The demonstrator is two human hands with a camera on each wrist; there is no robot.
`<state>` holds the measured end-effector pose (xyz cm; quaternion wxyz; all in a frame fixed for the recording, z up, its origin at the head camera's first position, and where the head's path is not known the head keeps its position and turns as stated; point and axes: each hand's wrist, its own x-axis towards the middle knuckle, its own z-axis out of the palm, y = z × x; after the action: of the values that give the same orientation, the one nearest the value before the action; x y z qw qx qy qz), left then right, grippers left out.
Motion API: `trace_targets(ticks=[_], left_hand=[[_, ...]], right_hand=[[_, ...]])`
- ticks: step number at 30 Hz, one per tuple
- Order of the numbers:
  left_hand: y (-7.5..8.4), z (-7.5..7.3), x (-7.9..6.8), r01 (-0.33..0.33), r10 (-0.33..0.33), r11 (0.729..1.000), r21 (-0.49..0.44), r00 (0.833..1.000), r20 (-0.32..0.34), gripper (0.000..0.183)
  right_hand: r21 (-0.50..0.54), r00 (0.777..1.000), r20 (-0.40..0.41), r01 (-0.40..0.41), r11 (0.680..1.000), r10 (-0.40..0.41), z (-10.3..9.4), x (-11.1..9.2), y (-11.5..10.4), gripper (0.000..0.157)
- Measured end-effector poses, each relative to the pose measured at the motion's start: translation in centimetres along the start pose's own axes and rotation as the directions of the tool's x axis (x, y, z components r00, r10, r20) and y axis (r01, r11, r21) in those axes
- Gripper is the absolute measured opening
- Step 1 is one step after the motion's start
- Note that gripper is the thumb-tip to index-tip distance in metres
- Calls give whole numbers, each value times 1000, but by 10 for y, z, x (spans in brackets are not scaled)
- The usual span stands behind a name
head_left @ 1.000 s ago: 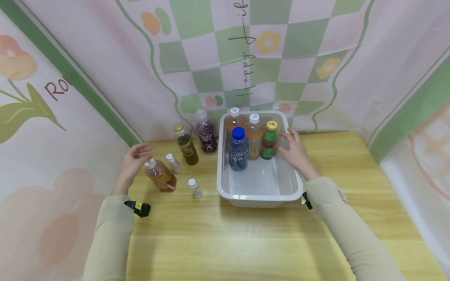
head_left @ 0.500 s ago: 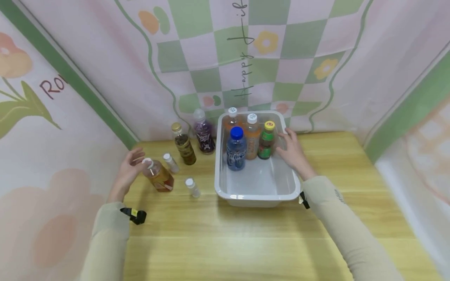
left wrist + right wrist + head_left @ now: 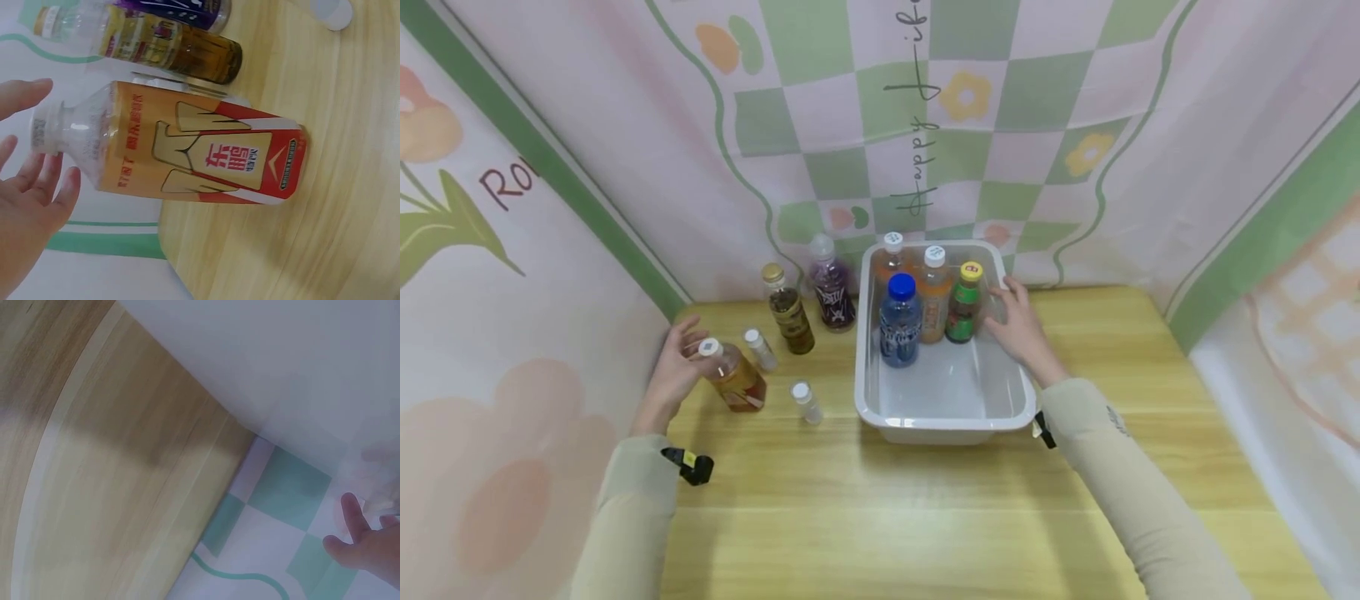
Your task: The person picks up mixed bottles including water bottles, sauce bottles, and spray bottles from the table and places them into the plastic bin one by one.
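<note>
My left hand [image 3: 672,373] is at the white cap [image 3: 47,128] of an upright drink bottle with an orange-red label [image 3: 206,150]. Its thumb and fingers are spread on opposite sides of the cap, with a gap showing at the thumb. At the right rim of a white plastic basin [image 3: 943,423] is my right hand [image 3: 1021,333], fingers spread across the edge. Inside the basin stand a blue-capped bottle [image 3: 900,329], a green-labelled bottle with a yellow cap [image 3: 962,308] and two white-capped orange drink bottles, one being the nearer bottle [image 3: 933,300].
Left of the basin stand a purple bottle [image 3: 832,292] and a gold-capped bottle of brown liquid [image 3: 792,321]. Two small white-capped vials [image 3: 807,404] are near them. A printed curtain [image 3: 820,100] backs the wooden table [image 3: 820,517].
My left hand has come down slightly, from over the bottle's cap to around its left side. The right hand stays at the basin's rim.
</note>
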<state>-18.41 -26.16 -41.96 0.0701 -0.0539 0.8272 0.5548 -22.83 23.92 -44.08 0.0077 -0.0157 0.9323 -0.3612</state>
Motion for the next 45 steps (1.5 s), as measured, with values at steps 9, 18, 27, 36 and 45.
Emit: trace_targets(ticks=[9,18,27,36,45], left_hand=[[-2,9,3,-16,13,999,-36,997,-70,90],[-6,12,3,-5,3,1000,-28,997,-83,90],[-5,11,1,27,-33,999,-46,990,-138,88],[8,6,-4,-2,-12,998,-70,980,-201,86],[32,2,-9,-13,-5,998,-64,964,-267,83]], right_hand=[[16,1000,8,-7,1000,7,0,-2,-2,59],[8,1000,7,-8,1000,8,0,-2,-2,60],[15,1000,1,-10,1000,10,0,-2,-1,59],[15,1000,3,-5,1000,5,-1,-2,-1,59],[13,1000,-1,-9,1000,9,0,-1,0,59]])
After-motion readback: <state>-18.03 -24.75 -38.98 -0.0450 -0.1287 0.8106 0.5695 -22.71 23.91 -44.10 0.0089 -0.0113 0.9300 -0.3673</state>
